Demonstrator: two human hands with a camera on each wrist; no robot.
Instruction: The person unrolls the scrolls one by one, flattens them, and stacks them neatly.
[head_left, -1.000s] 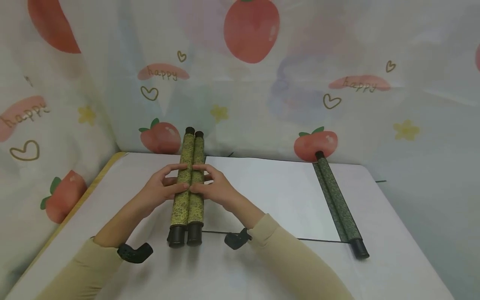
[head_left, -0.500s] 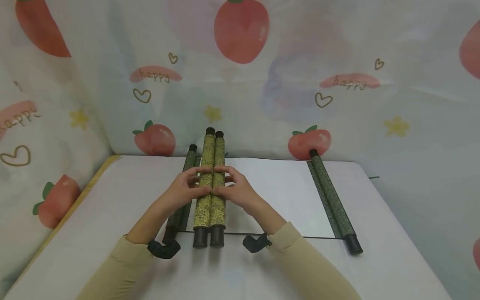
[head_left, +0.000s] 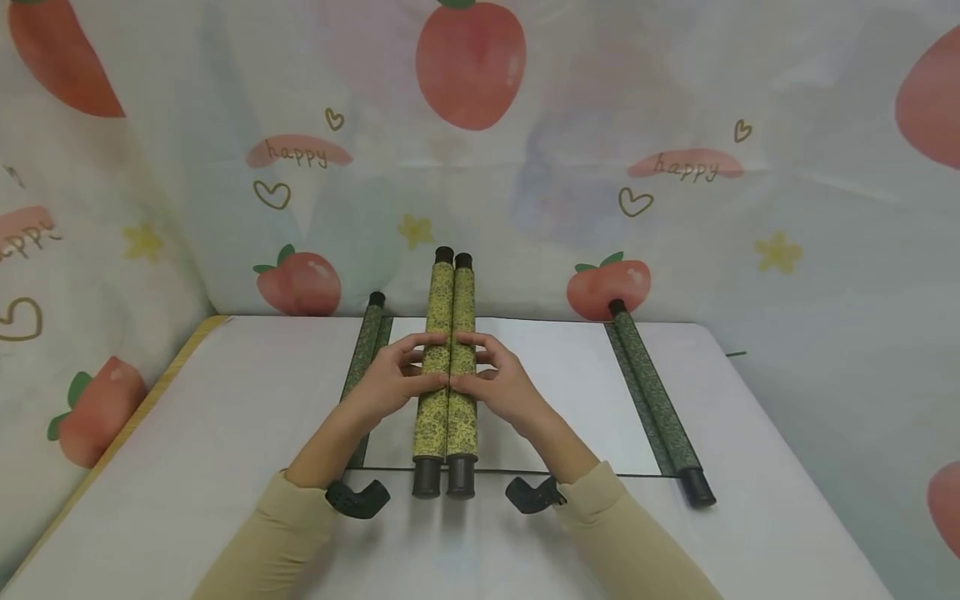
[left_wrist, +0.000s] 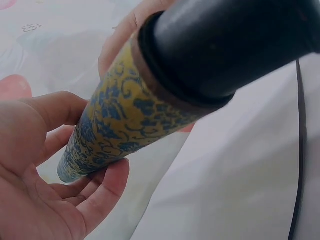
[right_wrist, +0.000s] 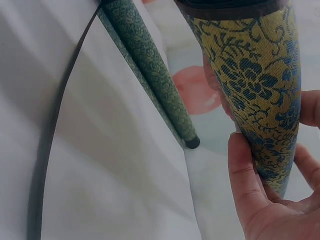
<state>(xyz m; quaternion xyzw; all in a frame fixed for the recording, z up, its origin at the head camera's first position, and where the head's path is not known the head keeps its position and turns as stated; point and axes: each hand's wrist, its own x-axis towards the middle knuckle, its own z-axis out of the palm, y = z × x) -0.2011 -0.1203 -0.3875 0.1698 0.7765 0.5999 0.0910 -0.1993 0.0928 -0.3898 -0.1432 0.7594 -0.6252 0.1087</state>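
Both hands hold a yellow brocade scroll, two rollers side by side with black end knobs, raised over the table. My left hand (head_left: pixel 392 382) grips the left roller (head_left: pixel 431 425), its fingers and thumb curled round it. Around the right roller (head_left: pixel 462 429) curl the fingers and thumb of my right hand (head_left: pixel 504 385). In the left wrist view the yellow roller (left_wrist: pixel 125 117) shows a dark floral pattern. Beneath lies an unrolled green-edged scroll with a white sheet (head_left: pixel 562 383), partly hidden by hands and rollers.
The green scroll's left roller (head_left: pixel 365 346) lies behind my left forearm, and its right roller (head_left: pixel 660 396) lies to the right. A white table (head_left: pixel 217 433) extends on all sides. Behind it hangs a fruit-print cloth (head_left: pixel 480 183).
Both hands have carried the yellow scroll rightward, from over the green scroll's left roller to over its white sheet. The left green roller has come into sight. The grip looks unchanged.
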